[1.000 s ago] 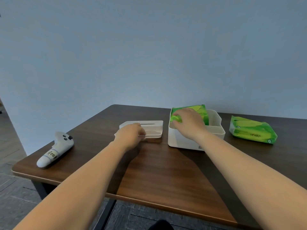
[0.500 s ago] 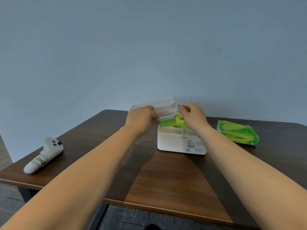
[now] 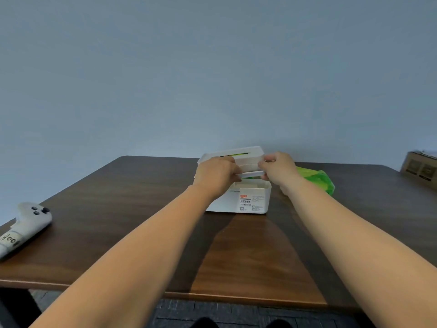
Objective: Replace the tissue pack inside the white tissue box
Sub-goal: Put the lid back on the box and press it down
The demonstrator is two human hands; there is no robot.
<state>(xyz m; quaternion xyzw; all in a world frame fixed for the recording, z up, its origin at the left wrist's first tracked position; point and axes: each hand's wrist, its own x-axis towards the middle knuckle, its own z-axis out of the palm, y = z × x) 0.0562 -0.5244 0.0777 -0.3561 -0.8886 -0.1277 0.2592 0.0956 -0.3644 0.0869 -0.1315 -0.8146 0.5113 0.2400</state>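
Both hands hold the lid [image 3: 236,158] just above the box [image 3: 238,200], which stands near the far edge of the table [image 3: 142,221], about midway along it. The left hand [image 3: 216,172] grasps the lid's left end and the right hand [image 3: 277,169] grasps its right end, fingers curled round the rim. Closing the box looks to be the step in hand: green shows through the lid's slot and just under its near edge, so a pack seems to sit inside already. The lid is tilted, near edge low, far edge raised. Its long axis runs left to right, in line with the box's. Next it needs levelling and lowering squarely so the rim seats all round. A second green pack [image 3: 316,179] lies just right of the box, behind the right hand. A white controller [image 3: 26,224] rests at the table's left edge.
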